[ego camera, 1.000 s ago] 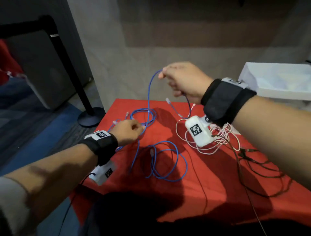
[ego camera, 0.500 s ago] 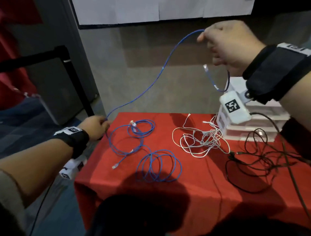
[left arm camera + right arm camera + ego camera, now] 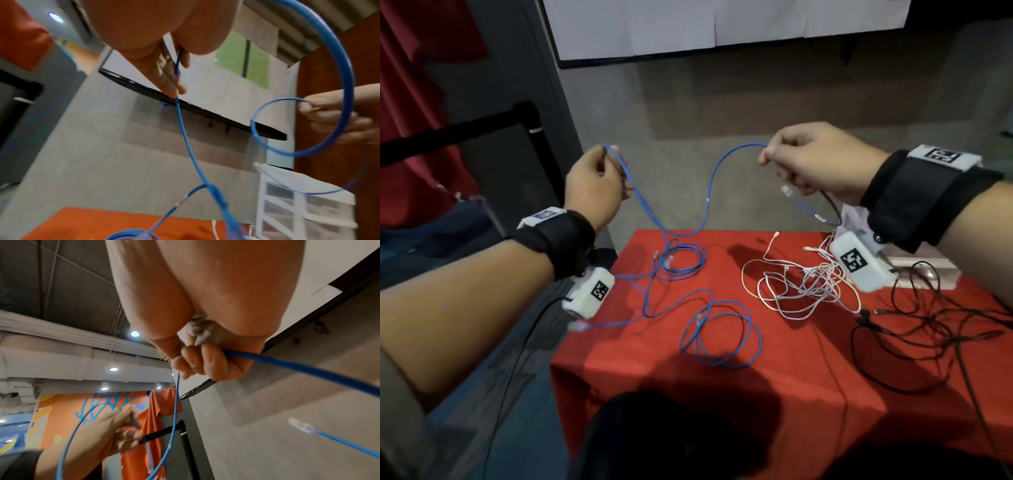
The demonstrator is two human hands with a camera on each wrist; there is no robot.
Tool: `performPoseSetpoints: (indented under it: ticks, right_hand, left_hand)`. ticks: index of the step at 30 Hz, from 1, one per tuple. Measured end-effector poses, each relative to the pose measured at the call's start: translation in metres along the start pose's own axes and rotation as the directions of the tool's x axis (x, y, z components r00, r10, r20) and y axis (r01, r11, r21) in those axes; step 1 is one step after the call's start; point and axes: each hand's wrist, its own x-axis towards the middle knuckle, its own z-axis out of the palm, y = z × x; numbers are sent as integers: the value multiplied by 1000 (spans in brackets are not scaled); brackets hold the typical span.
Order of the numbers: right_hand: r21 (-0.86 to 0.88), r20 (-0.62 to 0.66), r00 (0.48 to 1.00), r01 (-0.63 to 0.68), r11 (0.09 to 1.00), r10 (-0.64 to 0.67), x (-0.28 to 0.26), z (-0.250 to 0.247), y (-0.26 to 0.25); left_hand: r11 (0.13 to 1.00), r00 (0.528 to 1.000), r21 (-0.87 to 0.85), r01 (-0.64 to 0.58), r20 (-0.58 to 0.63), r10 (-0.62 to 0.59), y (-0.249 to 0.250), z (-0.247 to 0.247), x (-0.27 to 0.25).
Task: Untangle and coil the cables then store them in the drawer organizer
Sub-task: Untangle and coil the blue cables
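A thin blue cable [image 3: 709, 192] hangs in a sagging arc between my two raised hands above the red table [image 3: 774, 394]. My left hand [image 3: 594, 186] pinches it at the upper left, seen close in the left wrist view as blue cable [image 3: 180, 113] running out of the fingers [image 3: 172, 81]. My right hand [image 3: 811, 161] grips the other part, its clear plug end [image 3: 787, 190] dangling below. The right wrist view shows fingers [image 3: 205, 361] curled round the blue cable [image 3: 298, 366]. More blue loops [image 3: 719, 329] lie on the table.
A white cable tangle [image 3: 804, 287] lies mid-table, and a black cable tangle [image 3: 914, 325] at the right. The white drawer organizer [image 3: 304, 204] stands at the table's back right, partly behind my right wrist. A black stanchion post [image 3: 530, 116] stands at the left.
My left hand rose from the table's left edge and now holds the cable up. My right hand came down and leftward, so the taut blue line now sags between them.
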Motion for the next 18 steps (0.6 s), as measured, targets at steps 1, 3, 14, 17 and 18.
performPoseSetpoints:
  ticks: [1, 3, 14, 17, 18]
  right_hand:
    - [-6, 32, 999, 3, 1000, -3, -1, 6, 0]
    - [-4, 102, 995, 17, 1000, -16, -3, 21, 0]
    - [-76, 130, 991, -27, 997, 36, 5, 70, -9]
    - [-8, 80, 996, -47, 999, 47, 9, 55, -9]
    - [-2, 66, 997, -50, 999, 50, 10, 49, -8]
  left_hand:
    - [1000, 999, -24, -16, 46, 17, 9, 7, -2]
    - [997, 987, -54, -47, 153, 55, 26, 21, -11]
    - [893, 872, 111, -436, 296, 389, 36, 59, -65]
    - [878, 923, 293, -379, 49, 382, -19, 45, -92]
    - [916, 951, 274, -293, -16, 309, -37, 40, -105]
